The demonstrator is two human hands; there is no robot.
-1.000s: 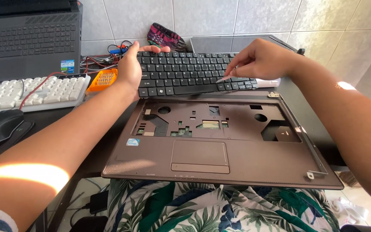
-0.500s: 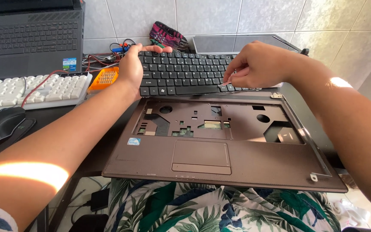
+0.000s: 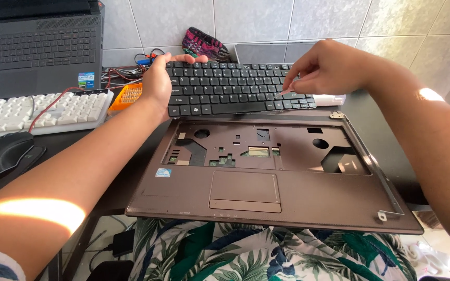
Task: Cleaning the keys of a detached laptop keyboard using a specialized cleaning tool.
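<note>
Black keyboard (image 3: 235, 88) now sits higher in our hands than a moment ago, tilted up clear of the brown laptop base (image 3: 266, 182); left hand (image 3: 158, 83) clasps its left edge, right hand (image 3: 324, 70) pinches its right end.

A single head-worn camera looks steeply down and forward from above the person's lap, close to the work. Both forearms enter from the near corners and reach away toward the far tiled wall (image 3: 339, 26). The brown laptop base (image 3: 266, 192) fills the near middle; the desk (image 3: 74, 140) runs off to the left.
</note>
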